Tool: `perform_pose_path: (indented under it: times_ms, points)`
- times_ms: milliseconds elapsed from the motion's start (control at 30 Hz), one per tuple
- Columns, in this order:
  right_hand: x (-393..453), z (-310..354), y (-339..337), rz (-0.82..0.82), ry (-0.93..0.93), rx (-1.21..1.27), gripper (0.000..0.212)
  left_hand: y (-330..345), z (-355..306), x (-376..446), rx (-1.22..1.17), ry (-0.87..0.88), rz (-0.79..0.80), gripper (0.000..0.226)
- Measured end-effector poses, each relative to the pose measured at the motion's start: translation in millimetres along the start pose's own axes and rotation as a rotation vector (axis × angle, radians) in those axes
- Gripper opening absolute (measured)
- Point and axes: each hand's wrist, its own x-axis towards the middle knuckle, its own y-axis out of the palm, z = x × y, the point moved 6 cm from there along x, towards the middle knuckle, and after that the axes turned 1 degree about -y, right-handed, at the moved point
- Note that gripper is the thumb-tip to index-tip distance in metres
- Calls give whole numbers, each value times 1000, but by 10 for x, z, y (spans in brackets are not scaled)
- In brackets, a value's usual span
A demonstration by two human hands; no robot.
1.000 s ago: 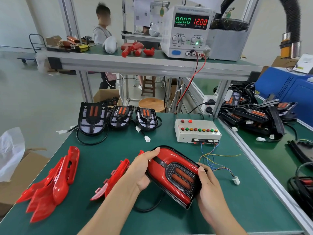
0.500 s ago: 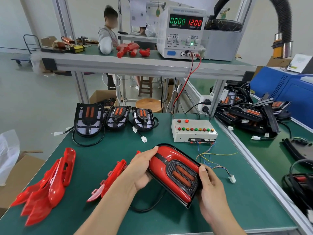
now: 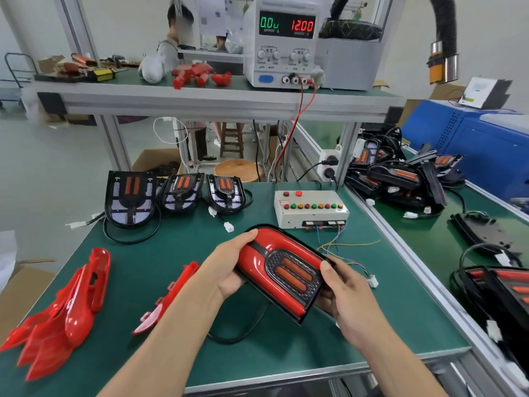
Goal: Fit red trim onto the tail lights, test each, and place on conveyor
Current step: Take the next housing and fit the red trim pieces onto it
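Not much has changed since a moment ago: both hands still hold the black tail light with shiny red plastic trim (image 3: 282, 272) above the green table (image 3: 160, 253). The left hand (image 3: 226, 267) curls round its rounded far-left end, and the right hand (image 3: 343, 293) grips its near-right end, thumb on top. Its long side runs from far left to near right.

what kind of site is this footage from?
Most likely a tail-light assembly and test station in a small factory. Both hands hold a tail light with red trim over a green bench; untrimmed units wait at the back, beside a button test box, with a power supply on the shelf.
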Motion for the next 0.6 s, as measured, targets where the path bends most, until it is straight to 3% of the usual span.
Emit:
perform_pose_path:
  times_ms: [233,400,500,600]
  points:
    - [-41,-43,-53,-43,15,25,23,74,43,-1,-2,-45,33,31]
    - [-38,-3,-118,-114,14,174,24,49,67,-11,-166,20,138,69]
    - [-55,-39,-83,-143,-22,184,24,163,263,-99,27,52,154,50]
    - [-93,-60,-46,-69,-4,10,25,221,313,-82,23,133,87,32]
